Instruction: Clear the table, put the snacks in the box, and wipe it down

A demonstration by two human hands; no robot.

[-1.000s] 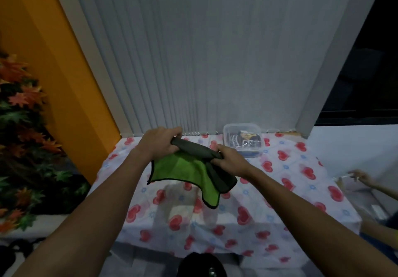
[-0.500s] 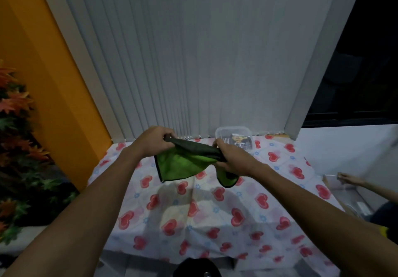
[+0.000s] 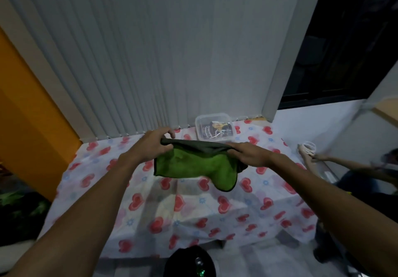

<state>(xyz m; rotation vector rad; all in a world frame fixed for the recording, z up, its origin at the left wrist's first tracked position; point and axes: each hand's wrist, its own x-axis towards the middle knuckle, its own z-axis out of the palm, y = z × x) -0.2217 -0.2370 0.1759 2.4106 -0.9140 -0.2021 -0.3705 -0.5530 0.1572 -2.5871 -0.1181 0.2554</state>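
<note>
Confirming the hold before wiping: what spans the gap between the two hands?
In the head view, the green cloth stretches from left hand to right hand, both gripping its top edge.

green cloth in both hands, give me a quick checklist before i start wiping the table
1. Left hand grips the green cloth at one end: ok.
2. Right hand holds its other end: ok.
3. Cloth down on the table: not ok, it hangs above the surface.
4. Cloth flattened for wiping: not ok, it sags bunched between the hands.
5. Snacks inside the box: ok, packets show through its clear wall.
6. Box out of the wiping path: ok, it stands at the far edge by the blinds.
</note>
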